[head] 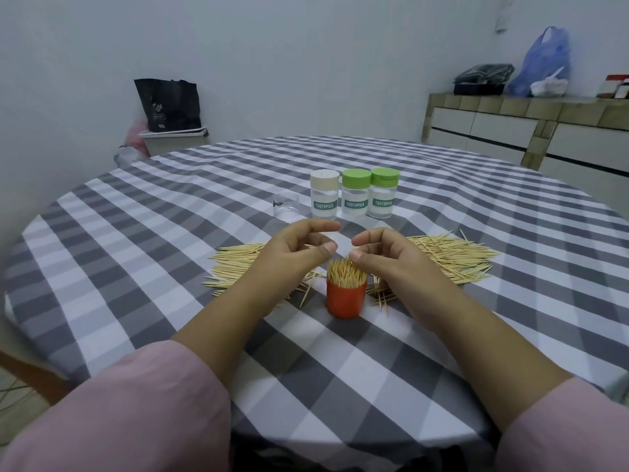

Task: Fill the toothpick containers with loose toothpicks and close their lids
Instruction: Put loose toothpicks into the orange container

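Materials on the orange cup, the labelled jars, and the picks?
Orange cup: looks like opaque plastic, smooth with a slight sheen. Labelled jars: clear bodies, plastic or glass, can't tell; caps matte, likely plastic. Loose toothpicks: pale, dull, probably wood or bamboo.

Pale walls [306,46], tiled counter [531,107] (bags on top), checked tablecloth [340,369].
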